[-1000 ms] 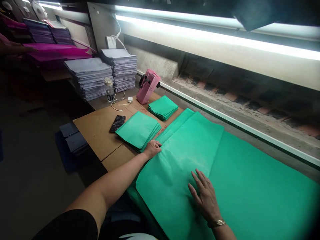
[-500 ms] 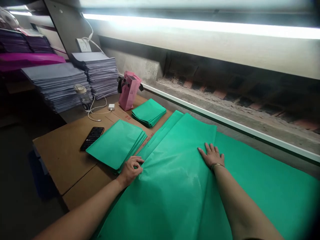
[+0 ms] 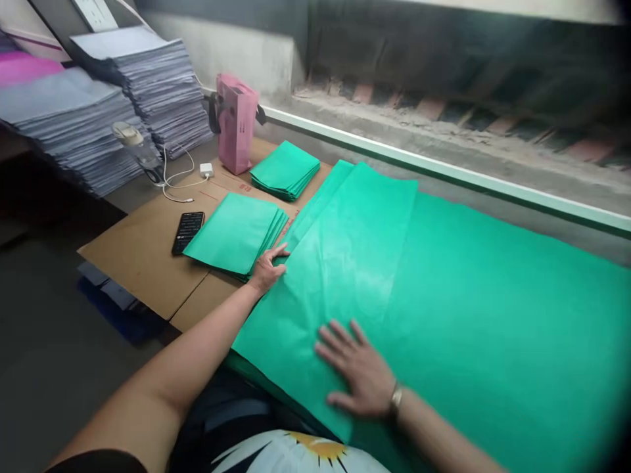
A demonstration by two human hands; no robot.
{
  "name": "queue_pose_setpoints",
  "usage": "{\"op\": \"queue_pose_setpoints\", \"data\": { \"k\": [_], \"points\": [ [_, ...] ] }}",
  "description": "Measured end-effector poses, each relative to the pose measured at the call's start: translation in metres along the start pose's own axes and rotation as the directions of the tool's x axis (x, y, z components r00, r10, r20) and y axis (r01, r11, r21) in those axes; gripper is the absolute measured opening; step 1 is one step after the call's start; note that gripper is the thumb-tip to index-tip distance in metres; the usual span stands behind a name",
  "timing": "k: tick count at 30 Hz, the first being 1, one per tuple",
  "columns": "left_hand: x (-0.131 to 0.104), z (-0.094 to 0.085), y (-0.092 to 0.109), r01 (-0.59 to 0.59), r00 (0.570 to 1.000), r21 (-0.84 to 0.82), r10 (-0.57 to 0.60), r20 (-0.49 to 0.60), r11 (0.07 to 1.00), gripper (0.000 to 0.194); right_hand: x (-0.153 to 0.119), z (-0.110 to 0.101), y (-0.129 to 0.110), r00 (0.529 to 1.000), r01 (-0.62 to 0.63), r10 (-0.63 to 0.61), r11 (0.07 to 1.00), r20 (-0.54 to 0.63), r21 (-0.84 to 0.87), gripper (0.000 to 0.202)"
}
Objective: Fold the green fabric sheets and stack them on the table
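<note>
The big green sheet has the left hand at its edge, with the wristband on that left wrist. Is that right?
Not quite: the wristband is on the right wrist, as the head view shows. The left hand is at the big green sheet's edge.

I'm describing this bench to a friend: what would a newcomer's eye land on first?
Likely the broad green material filling the right side, with the left hand at its edge and the right hand spread over it. A pink container stands beside the farther green pile, and tall pale stacks rise at upper left.
</note>
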State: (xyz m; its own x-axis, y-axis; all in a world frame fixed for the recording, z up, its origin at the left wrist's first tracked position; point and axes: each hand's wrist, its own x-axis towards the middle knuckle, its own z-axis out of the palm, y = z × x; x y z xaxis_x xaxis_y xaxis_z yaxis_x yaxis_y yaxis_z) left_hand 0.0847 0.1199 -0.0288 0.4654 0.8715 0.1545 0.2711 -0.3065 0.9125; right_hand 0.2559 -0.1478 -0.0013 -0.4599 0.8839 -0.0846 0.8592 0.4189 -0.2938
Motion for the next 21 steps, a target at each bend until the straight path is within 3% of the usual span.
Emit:
{"op": "queue_pose_setpoints", "data": {
  "k": [2, 4, 8, 11, 14, 16, 17, 18, 19, 21],
  "points": [
    [0.0, -0.001, -0.002, -0.014, 1.0, -0.016, 0.014, 0.015, 1.0, 0.067, -0.016, 0.021, -0.054, 0.986, 0.162, -0.161, 0.986, -0.046, 0.025, 0.063],
    [0.001, -0.001, -0.004, -0.026, 0.999, -0.016, 0.027, 0.03, 1.0, 0.069, -0.038, 0.029, -0.073, 0.988, 0.112, -0.109, 0.993, -0.11, 0.024, 0.06],
    [0.002, 0.0, -0.007, -0.045, 0.998, 0.01, 0.045, 0.044, 0.999, 0.069, -0.081, 0.016, -0.05, 0.971, -0.2, 0.191, 0.979, -0.145, -0.047, 0.076],
    [0.005, 0.0, -0.005, -0.044, 0.997, 0.077, 0.039, 0.063, 0.996, 0.071, -0.085, 0.017, -0.033, 0.97, -0.189, 0.16, 0.971, -0.185, -0.148, 0.075],
    [0.009, -0.004, 0.005, -0.071, 0.994, 0.177, 0.055, 0.095, 0.982, 0.074, -0.071, 0.033, -0.028, 0.935, -0.12, 0.059, 0.98, -0.349, -0.158, 0.056],
    [0.008, -0.007, 0.016, -0.128, 0.986, 0.244, 0.097, 0.133, 0.961, 0.074, -0.065, 0.038, -0.032, 0.875, -0.084, 0.078, 0.996, -0.477, 0.007, 0.047],
    [0.006, -0.008, 0.022, -0.172, 0.976, 0.256, 0.129, 0.177, 0.951, 0.073, -0.066, 0.036, -0.036, 0.851, -0.095, 0.171, 0.98, -0.496, 0.176, 0.041],
    [0.003, -0.009, 0.029, -0.224, 0.954, 0.241, 0.161, 0.253, 0.945, 0.07, -0.07, 0.031, -0.041, 0.84, -0.128, 0.31, 0.911, -0.446, 0.393, 0.035],
    [-0.002, -0.009, 0.035, -0.269, 0.914, 0.182, 0.191, 0.357, 0.946, 0.065, -0.075, 0.023, -0.046, 0.826, -0.185, 0.462, 0.763, -0.323, 0.619, 0.033],
    [-0.016, -0.009, 0.046, -0.255, 0.786, -0.009, 0.212, 0.581, 0.967, 0.05, -0.089, -0.002, -0.056, 0.738, -0.288, 0.674, 0.283, 0.024, 0.915, 0.041]
  ]
}}
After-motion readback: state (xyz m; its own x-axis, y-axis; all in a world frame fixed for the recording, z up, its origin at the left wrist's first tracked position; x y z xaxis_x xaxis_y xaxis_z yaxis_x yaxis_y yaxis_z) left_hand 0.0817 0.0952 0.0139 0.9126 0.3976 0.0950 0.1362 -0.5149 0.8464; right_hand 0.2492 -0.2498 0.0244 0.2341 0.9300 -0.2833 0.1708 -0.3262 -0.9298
